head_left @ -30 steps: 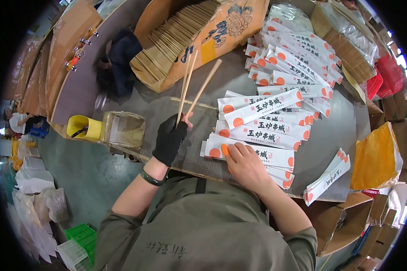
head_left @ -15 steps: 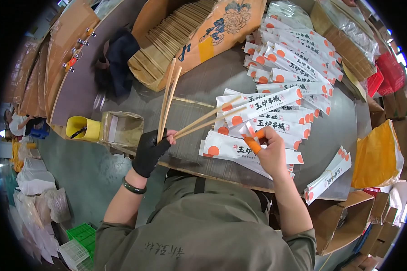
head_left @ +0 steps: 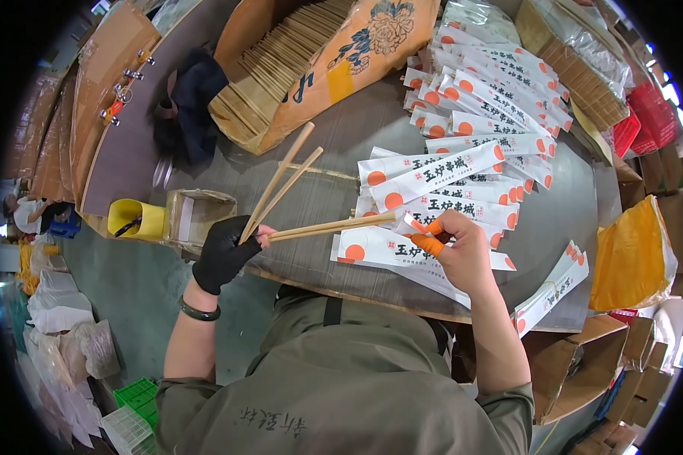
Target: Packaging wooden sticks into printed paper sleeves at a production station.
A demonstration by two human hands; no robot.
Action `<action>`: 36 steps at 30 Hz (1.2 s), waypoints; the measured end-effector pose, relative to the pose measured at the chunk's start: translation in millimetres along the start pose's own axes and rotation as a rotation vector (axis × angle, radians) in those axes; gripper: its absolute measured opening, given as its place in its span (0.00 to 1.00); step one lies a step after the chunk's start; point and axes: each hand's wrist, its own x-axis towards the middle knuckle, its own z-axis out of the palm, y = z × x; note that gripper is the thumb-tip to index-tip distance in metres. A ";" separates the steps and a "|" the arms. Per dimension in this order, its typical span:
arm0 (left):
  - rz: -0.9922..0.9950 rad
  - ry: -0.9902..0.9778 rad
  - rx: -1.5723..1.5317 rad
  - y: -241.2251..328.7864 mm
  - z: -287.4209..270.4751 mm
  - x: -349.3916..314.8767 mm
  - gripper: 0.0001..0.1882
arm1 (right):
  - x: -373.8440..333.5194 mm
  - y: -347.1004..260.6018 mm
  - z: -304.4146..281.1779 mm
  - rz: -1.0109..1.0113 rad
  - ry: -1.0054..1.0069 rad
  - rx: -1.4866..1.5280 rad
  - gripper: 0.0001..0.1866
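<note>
Gripping two pairs of chopsticks (head_left: 326,227), the black-gloved left hand (head_left: 226,254) sits at the near edge of the table (head_left: 303,203). One pair slants away over grey tabletop, short of the carton (head_left: 395,45); the other points right, tips at a white sleeve (head_left: 407,224) pinched by the right hand (head_left: 464,252). Open surface separates the piled sleeves (head_left: 449,179) from a bundle (head_left: 552,292) near the right edge.

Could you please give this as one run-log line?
left hand: holds chopsticks | right hand: pinches paper sleeve | chopsticks: some point toward paper sleeve
</note>
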 end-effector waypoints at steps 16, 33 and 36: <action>0.139 -0.004 -0.432 30.5 90.7 32.4 0.16 | 10.3 -29.1 48.7 -0.780 -0.096 -0.568 0.09; -0.211 0.192 -0.472 -37.4 64.2 15.8 0.11 | -24.2 40.0 61.1 -0.775 -0.032 -0.706 0.13; -0.207 0.110 -0.430 -32.0 57.7 4.7 0.09 | -21.9 39.1 58.5 -0.701 0.053 -0.526 0.11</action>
